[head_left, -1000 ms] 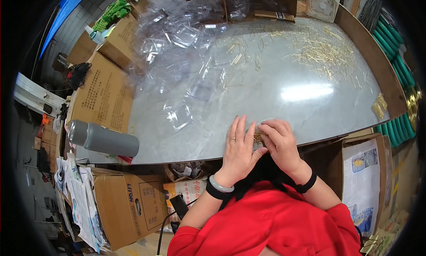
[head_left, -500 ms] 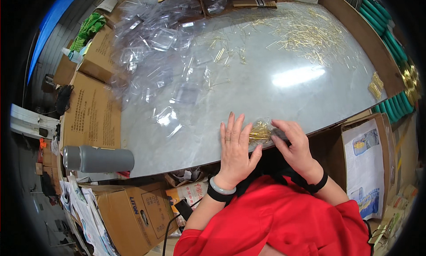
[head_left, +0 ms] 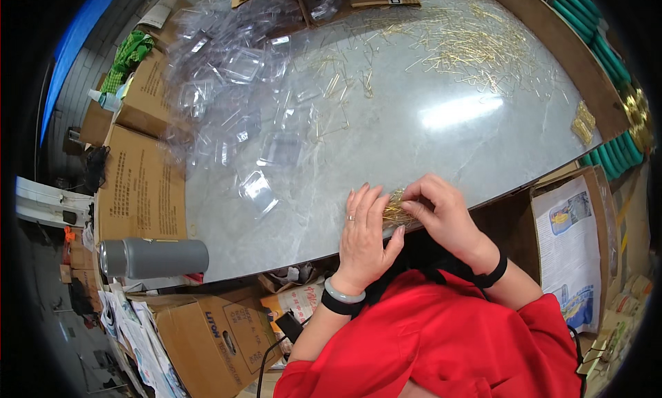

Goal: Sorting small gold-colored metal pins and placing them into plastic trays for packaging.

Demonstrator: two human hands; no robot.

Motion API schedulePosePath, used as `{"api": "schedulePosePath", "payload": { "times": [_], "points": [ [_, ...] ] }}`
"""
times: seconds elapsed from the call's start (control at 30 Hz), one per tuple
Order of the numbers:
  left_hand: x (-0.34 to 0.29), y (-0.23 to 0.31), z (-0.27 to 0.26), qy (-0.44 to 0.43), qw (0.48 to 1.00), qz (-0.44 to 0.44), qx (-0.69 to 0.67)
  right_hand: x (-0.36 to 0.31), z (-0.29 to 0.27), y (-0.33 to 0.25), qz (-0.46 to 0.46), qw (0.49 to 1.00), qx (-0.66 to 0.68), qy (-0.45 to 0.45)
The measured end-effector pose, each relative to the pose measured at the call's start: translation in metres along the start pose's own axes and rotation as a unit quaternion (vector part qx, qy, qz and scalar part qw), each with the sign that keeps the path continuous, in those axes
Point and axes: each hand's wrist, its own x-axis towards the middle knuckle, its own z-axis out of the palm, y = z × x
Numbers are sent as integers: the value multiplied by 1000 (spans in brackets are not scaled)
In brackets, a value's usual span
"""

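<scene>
A small clear plastic bag of gold wire pieces [head_left: 394,210] lies at the table's near edge, between my two hands. My left hand [head_left: 364,234] rests along its left side, fingers stretched out and thumb apart, with the fingertips on the tabletop. My right hand [head_left: 441,206] curls over the bag's right end, its thumb and fingertips pinched together at it. That hand covers part of the bag, so its right edge is hidden.
Loose gold wires [head_left: 483,50] spread over the far right of the grey table [head_left: 358,157]. Clear plastic cases [head_left: 241,67] are heaped at the left. A grey bottle [head_left: 155,259] lies near the left corner. A bundle of gold wires [head_left: 583,124] sits at the right edge.
My right hand has moved slightly left and up over the bag, its fingers now curled into a pinch. My left hand stays nearly in place, its fingertips slightly lower.
</scene>
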Motion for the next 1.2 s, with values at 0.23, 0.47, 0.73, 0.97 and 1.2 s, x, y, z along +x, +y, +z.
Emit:
{"api": "schedulePosePath", "payload": {
  "times": [0.23, 0.47, 0.73, 0.97, 1.2],
  "points": [
    [0, 2, 6, 17, 999, -10, 27, -39, 20, -5, -215, 930, -285, 91],
    [-5, 1, 5, 14, 1000, 4, 21, -20, 19, 2, -156, 958, -203, 128],
    [-6, 4, 6, 60, 998, -6, 35, -22, 16, 6, -168, 954, -209, 133],
    [-10, -5, 9, 100, 993, 33, -58, -9, 21, 2, -177, 945, -226, 154],
    [-15, -5, 9, 107, 990, -30, -91, -5, 22, -8, -165, 960, -171, 151]
  ]
}}
